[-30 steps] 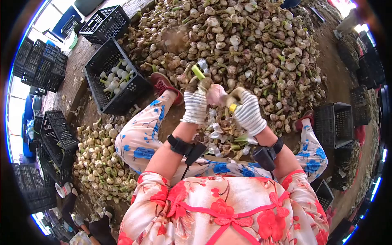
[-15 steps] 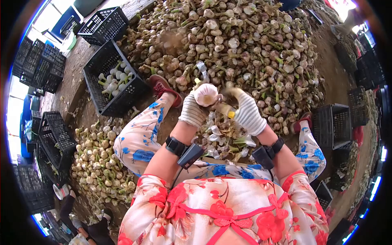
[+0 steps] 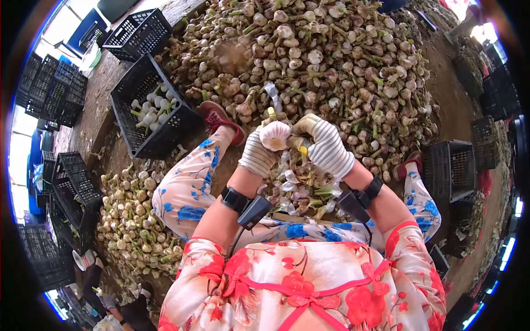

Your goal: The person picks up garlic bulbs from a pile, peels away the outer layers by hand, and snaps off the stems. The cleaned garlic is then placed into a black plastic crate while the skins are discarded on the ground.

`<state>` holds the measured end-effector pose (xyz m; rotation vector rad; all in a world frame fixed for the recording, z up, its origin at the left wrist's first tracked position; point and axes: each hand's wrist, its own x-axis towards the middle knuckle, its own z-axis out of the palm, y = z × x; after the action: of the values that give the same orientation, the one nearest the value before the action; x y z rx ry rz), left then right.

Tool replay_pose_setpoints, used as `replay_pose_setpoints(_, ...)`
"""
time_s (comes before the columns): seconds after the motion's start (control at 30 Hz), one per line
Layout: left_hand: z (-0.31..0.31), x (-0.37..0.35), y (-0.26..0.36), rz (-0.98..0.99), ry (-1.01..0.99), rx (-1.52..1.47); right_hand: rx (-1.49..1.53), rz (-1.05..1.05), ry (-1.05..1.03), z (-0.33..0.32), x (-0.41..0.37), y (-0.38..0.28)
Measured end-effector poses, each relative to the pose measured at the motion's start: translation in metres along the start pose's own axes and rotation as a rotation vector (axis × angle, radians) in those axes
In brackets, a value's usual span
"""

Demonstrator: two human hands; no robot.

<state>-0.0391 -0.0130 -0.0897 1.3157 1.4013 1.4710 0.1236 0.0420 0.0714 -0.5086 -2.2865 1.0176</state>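
Observation:
My left hand (image 3: 258, 153), in a striped white glove, is closed round a garlic bulb (image 3: 274, 135) with its pale, purple-tinged side facing up. Close against the bulb's right side is my right hand (image 3: 326, 144), gloved too, its fingers curled on a small tool (image 3: 303, 149) with a yellow part; the rest of the tool is hidden. Peeled skins and leaf scraps (image 3: 295, 190) lie below the hands, between the legs. A large heap of untrimmed garlic (image 3: 331, 66) spreads just beyond them.
A black crate (image 3: 144, 110) with trimmed white bulbs stands at the left, above a smaller garlic pile (image 3: 132, 215). Another black crate (image 3: 451, 171) is at the right. Stacked crates (image 3: 52, 91) line the far left. Another person's arm (image 3: 115, 313) shows at the lower left.
My right hand has moved in against the bulb, its fingers more tightly curled. The bulb and my left hand have shifted slightly left.

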Motion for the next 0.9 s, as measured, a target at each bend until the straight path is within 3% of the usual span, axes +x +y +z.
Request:
replay_pose_setpoints(0.07, -0.01, -0.007, 0.003, -0.495, 0.167, -1.366, 0.012, 0.031, -0.033, 0.007, -0.005, -0.006)
replay_pose_setpoints(0.1, 0.0, -0.002, 0.063, -0.331, -0.015, -1.308, -0.014, -0.075, -0.159, 0.011, -0.009, -0.012)
replay_pose_setpoints(0.13, 0.001, -0.001, 0.068, -0.334, -0.013, -1.303, -0.041, -0.182, -0.277, 0.018, -0.014, -0.018)
replay_pose_setpoints(0.2, 0.002, 0.0, 0.072, -0.457, 0.279, -1.296, 0.024, -0.15, -0.674, 0.044, -0.035, -0.025)
replay_pose_setpoints(0.23, -0.004, 0.006, 0.067, -0.312, 0.048, -1.247, 0.12, -0.151, -0.599, 0.049, -0.042, -0.019)
replay_pose_setpoints(0.27, -0.009, 0.003, 0.062, -0.313, 0.046, -1.248, 0.119, -0.149, -0.598, 0.049, -0.042, -0.009)
replay_pose_setpoints(0.33, -0.016, 0.005, 0.098, -0.687, 0.645, -1.119, 0.31, 0.136, -0.59, 0.036, -0.041, 0.016)
replay_pose_setpoints(0.37, -0.039, 0.006, 0.064, -0.483, 0.575, -1.027, 0.282, 0.45, -0.636, 0.029, -0.045, 0.028)
replay_pose_setpoints(0.4, -0.097, 0.007, 0.033, -0.32, 0.185, -1.357, 0.17, 0.423, -0.572, 0.021, -0.048, 0.046)
replay_pose_setpoints(0.43, -0.132, 0.005, 0.03, -0.244, 0.32, -1.08, -0.049, 0.395, -0.545, 0.016, -0.058, 0.078)
replay_pose_setpoints(0.47, -0.139, 0.015, 0.08, -0.174, 0.718, -1.109, 0.012, 0.395, -0.419, -0.001, -0.059, 0.084)
replay_pose_setpoints(0.53, -0.171, 0.015, 0.106, -0.035, 1.077, -1.141, -0.272, 0.546, -0.309, -0.024, -0.077, 0.144)
replay_pose_setpoints(0.57, -0.165, 0.016, 0.101, -0.099, 1.169, -1.167, -0.417, 0.627, -0.303, -0.041, -0.076, 0.16)
replay_pose_setpoints(0.6, -0.156, 0.018, 0.093, -0.164, 1.261, -1.189, -0.323, 0.868, -0.322, -0.059, -0.071, 0.178)
replay_pose_setpoints(0.63, -0.143, 0.019, 0.079, -0.223, 1.204, -1.151, -0.371, 0.816, -0.18, -0.078, -0.065, 0.178)
replay_pose_setpoints(0.67, -0.143, 0.013, 0.048, -0.276, 0.96, -1.148, -0.486, 0.858, -0.083, -0.088, -0.067, 0.219)
replay_pose_setpoints(0.7, -0.128, 0.016, 0.036, -0.348, 0.79, -1.127, -0.639, 0.769, 0.07, -0.099, -0.058, 0.231)
replay_pose_setpoints(0.73, -0.112, 0.019, 0.015, -0.212, 0.415, -1.35, -0.682, 0.824, 0.062, -0.115, -0.035, 0.214)
replay_pose_setpoints(0.77, -0.068, 0.034, 0.061, -0.488, 0.894, -1.228, -0.811, 0.831, 0.059, -0.121, -0.025, 0.231)
replay_pose_setpoints(0.8, -0.049, 0.038, 0.065, -0.556, 0.811, -1.273, -0.94, 0.828, 0.054, -0.128, -0.017, 0.248)
replay_pose_setpoints(0.87, -0.028, 0.041, 0.046, -0.553, 0.547, -1.261, -0.869, 0.954, -0.157, -0.143, 0.011, 0.257)
replay_pose_setpoints(0.9, -0.019, 0.044, 0.038, -0.668, 0.575, -1.13, -0.858, 0.994, -0.214, -0.145, 0.017, 0.271)
